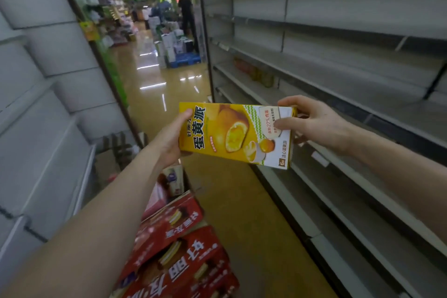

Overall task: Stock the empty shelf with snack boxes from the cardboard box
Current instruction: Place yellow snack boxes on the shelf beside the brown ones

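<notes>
A yellow snack box (232, 133) with a picture of egg-yolk cakes is held in the air in the middle of the aisle, lying lengthwise. My left hand (173, 139) grips its left end, thumb on the printed front. My right hand (312, 122) grips its right end, thumb on the front and fingers curled over the top edge. The box hangs just in front of the grey shelf unit (343, 72) on the right, whose boards are mostly bare. Below my left arm, red snack boxes (179, 244) lie piled; the cardboard box under them is hidden.
A few orange and green packets (254, 72) sit far back on one shelf board. White shelving (43, 109) lines the left side. The shiny floor aisle (154, 89) runs ahead to stacked goods on a blue pallet (183, 59), where a person (187, 14) stands.
</notes>
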`<action>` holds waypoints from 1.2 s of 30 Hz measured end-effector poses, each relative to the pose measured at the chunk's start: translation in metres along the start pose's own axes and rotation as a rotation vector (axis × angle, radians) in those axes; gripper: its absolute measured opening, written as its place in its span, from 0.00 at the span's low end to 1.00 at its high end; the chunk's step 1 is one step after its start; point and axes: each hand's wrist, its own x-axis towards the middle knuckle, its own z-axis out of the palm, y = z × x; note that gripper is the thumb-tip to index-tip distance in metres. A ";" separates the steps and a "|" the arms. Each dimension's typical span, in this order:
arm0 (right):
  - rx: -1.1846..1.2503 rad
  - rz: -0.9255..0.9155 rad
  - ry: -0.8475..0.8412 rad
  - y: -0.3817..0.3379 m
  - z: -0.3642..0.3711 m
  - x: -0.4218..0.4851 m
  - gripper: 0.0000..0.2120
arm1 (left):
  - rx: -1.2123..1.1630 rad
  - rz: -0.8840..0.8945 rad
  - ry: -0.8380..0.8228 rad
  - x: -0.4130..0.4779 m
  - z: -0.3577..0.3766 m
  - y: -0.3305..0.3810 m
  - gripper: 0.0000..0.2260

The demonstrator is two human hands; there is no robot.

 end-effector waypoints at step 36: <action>0.114 0.054 1.021 0.076 -0.385 -0.228 0.10 | -0.019 0.258 -0.734 -0.025 0.523 0.126 0.07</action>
